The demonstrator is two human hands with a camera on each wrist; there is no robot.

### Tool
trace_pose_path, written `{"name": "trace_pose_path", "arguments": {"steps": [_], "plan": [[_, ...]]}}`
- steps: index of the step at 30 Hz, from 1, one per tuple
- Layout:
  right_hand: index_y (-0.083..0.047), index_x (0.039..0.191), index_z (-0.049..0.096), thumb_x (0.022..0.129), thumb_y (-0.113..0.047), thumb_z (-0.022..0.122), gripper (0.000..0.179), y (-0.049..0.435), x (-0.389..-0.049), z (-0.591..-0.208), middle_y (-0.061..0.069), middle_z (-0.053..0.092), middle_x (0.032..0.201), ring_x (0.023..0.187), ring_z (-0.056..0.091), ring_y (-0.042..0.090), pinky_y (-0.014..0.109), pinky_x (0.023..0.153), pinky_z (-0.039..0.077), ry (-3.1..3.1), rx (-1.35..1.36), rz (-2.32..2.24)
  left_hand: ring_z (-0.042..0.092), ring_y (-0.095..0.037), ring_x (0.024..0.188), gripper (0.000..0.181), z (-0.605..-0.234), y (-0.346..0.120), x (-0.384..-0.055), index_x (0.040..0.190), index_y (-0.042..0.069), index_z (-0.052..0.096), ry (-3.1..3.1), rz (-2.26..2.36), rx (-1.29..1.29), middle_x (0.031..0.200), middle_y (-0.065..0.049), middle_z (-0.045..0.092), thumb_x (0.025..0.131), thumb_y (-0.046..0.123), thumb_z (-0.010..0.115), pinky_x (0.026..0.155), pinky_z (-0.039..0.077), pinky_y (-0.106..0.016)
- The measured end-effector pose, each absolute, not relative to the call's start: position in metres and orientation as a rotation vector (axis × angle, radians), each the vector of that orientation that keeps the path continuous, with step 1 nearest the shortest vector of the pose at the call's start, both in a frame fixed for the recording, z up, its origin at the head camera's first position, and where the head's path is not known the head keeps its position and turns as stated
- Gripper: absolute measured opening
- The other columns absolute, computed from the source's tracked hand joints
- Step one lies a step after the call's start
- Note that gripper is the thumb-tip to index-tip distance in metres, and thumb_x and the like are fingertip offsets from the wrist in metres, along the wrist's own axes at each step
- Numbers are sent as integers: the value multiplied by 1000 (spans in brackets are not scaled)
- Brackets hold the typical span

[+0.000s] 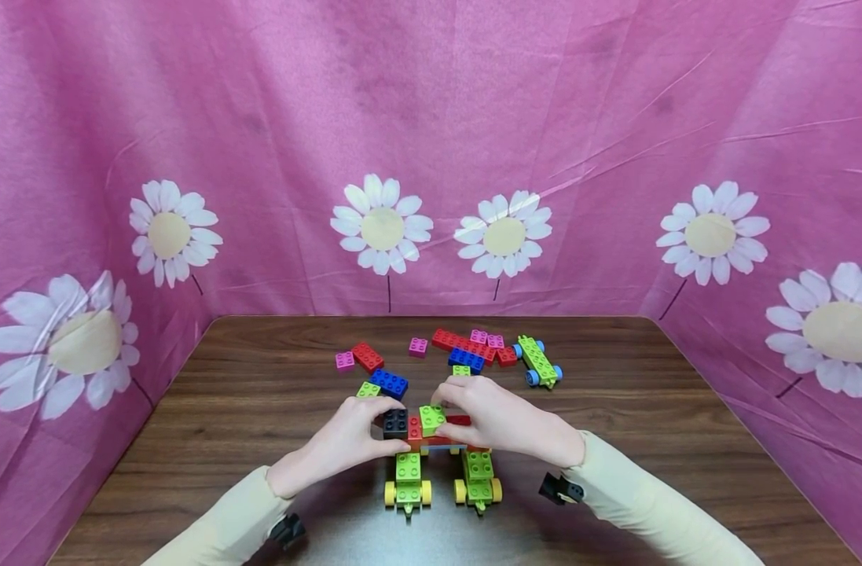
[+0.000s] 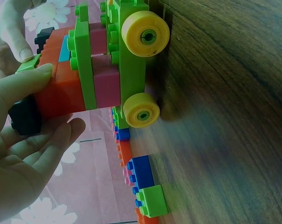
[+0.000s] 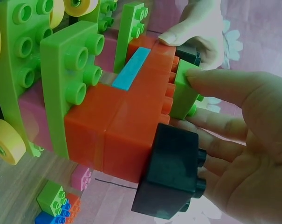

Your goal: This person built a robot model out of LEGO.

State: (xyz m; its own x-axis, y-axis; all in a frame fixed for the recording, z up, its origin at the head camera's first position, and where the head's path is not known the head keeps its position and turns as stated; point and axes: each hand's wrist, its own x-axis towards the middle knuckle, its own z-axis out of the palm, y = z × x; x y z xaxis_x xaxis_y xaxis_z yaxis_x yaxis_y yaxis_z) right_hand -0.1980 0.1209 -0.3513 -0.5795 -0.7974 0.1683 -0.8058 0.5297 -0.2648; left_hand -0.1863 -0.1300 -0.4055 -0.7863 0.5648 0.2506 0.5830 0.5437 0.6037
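Observation:
A toy-brick vehicle stands before me on two green wheeled bases (image 1: 408, 494) with yellow wheels (image 2: 145, 35). Pink bricks (image 2: 106, 81) and green bricks above them carry a long row of red bricks (image 3: 131, 135), with a light blue piece (image 3: 131, 67) between. My left hand (image 1: 346, 432) grips the vehicle's left end around the black brick (image 1: 395, 423), its thumb on the red side. Over the middle, my right hand (image 1: 487, 417) pinches a light green brick (image 1: 432, 420) at the red studs. A second black brick (image 3: 171, 168) caps the right end, hidden by my right hand in the head view.
Behind the vehicle lie loose red bricks (image 1: 368, 357), blue bricks (image 1: 390, 384), pink bricks (image 1: 418, 347) and green ones (image 1: 368, 390). A green wheeled base (image 1: 538, 362) with blue wheels stands at the back right. Pink flowered cloth (image 1: 431, 118) surrounds the wooden table (image 1: 261, 369).

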Motion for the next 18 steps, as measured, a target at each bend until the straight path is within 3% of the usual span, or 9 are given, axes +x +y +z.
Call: {"name": "trace_pose_path", "arguments": {"steps": [7, 12, 18], "plan": [[-10, 105, 66, 86, -29, 78, 29, 120, -197, -351, 2, 70, 100, 82, 66, 11, 14, 71, 53, -2738, 1418, 504, 60, -11, 73, 40, -406, -129, -186, 109, 5, 69, -2735, -1080, -1013, 89, -1, 72, 81, 31, 82, 65, 56, -27], [-10, 104, 66, 85, -29, 79, 31, 120, -197, -352, 2, 69, 98, 79, 65, 15, 14, 68, 52, -2723, 1425, 522, 59, -9, 72, 38, -406, -128, -186, 108, 7, 69, -2732, -1072, -1008, 89, 0, 73, 81, 30, 82, 64, 54, -22], [-10, 113, 70, 85, -27, 78, 34, 120, -196, -355, 2, 69, 102, 81, 63, 14, 12, 69, 50, -2695, 1435, 533, 54, 1, 72, 37, -407, -129, -187, 107, 7, 69, -2718, -1056, -1025, 89, 1, 72, 81, 30, 82, 64, 50, -16]]}}
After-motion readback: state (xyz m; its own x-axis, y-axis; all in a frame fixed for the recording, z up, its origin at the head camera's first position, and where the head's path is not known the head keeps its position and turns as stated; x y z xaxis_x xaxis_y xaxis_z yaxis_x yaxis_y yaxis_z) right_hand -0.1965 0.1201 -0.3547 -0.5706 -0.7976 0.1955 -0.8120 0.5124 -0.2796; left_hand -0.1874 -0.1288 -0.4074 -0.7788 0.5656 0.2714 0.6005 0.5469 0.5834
